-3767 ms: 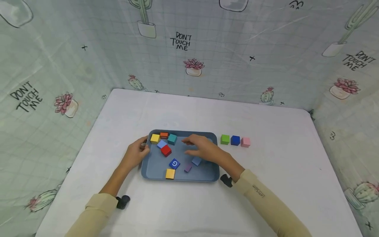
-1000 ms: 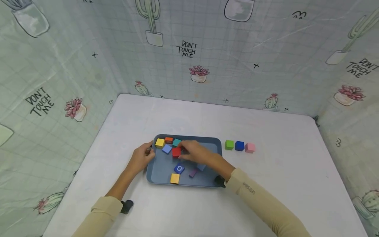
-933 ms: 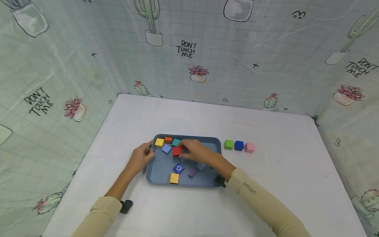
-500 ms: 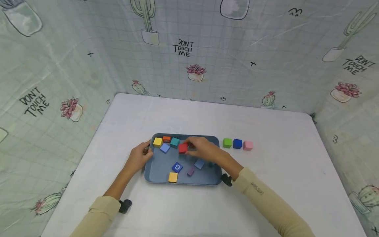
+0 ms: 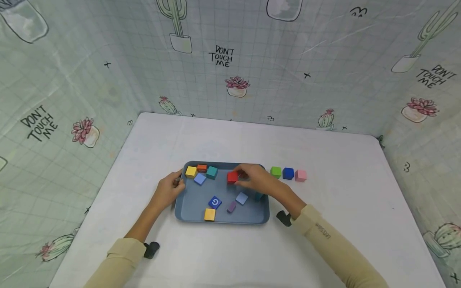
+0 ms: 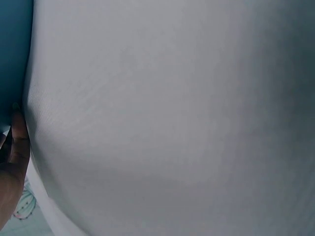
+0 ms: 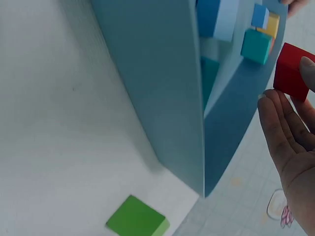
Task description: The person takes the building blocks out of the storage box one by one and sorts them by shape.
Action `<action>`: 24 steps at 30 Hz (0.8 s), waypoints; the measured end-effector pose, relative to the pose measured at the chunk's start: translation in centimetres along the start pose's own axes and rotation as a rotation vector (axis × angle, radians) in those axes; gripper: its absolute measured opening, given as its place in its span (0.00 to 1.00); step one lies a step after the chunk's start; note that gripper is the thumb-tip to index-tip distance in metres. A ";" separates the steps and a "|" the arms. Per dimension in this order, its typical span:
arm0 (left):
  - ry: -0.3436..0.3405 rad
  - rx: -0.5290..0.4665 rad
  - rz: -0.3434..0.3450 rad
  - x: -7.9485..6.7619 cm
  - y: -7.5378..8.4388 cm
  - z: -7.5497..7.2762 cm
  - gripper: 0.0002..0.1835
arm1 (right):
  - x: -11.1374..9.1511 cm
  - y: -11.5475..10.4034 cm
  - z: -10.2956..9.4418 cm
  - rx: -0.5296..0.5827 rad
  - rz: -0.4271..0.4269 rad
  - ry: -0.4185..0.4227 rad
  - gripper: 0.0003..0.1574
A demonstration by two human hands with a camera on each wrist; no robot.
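Note:
My left hand (image 5: 167, 190) grips the left edge of a shallow blue-grey tray (image 5: 191, 202). Between the thumb and fingers of my right hand (image 5: 258, 179) is a red cube (image 5: 232, 177); the right wrist view shows this red cube (image 7: 291, 73) held up near the tray's far rim. Inside the tray's far-left corner sit a yellow cube (image 5: 191, 172), an orange block (image 5: 202, 168), a teal cube (image 5: 211, 173) and a light-blue block (image 5: 199, 179). Nearer me lie a blue G block (image 5: 215, 202), a yellow-orange cube (image 5: 210, 215), a purple block (image 5: 231, 207) and another light-blue block (image 5: 241, 198).
Right of the tray, a green cube (image 5: 275, 172), a dark-blue cube (image 5: 288, 173) and a pink cube (image 5: 300, 175) stand in a row on the white table (image 5: 342, 192). A second teal block (image 5: 258, 196) sits partly hidden under my right forearm.
My right hand has reached the red cube, taken hold of it beside the teal cube and carried it rightward over the tray. The left hand has stayed at the tray's left edge.

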State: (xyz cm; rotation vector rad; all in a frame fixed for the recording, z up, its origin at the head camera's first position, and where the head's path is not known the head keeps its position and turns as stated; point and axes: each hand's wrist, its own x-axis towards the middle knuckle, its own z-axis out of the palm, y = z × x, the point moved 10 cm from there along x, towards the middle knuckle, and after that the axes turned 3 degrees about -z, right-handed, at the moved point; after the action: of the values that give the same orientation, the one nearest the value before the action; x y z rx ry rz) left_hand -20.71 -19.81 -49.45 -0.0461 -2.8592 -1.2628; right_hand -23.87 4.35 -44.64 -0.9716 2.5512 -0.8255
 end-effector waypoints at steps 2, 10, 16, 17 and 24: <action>0.001 0.002 -0.002 0.0 0.0 -0.1 0.27 | -0.1 0.2 -0.4 0.004 0.000 0.014 0.26; -0.008 0.004 -0.013 0.1 -0.1 0.0 0.27 | -0.9 1.1 -2.1 0.047 0.040 0.051 0.27; -0.011 -0.004 -0.014 0.1 -0.2 0.1 0.27 | -2.1 1.9 -3.0 0.079 0.051 0.072 0.26; -0.009 -0.003 -0.010 0.1 -0.2 0.1 0.27 | -2.2 2.0 -3.1 0.084 0.052 0.074 0.26; -0.003 0.005 0.010 -0.1 0.2 0.0 0.27 | -3.7 2.6 -4.5 0.094 0.046 0.112 0.26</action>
State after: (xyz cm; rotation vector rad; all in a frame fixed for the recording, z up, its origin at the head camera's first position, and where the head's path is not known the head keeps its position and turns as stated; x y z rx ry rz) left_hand -20.62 -19.70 -49.31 -0.0618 -2.8610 -1.2544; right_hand -24.58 10.27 -42.37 -0.8572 2.5906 -1.0027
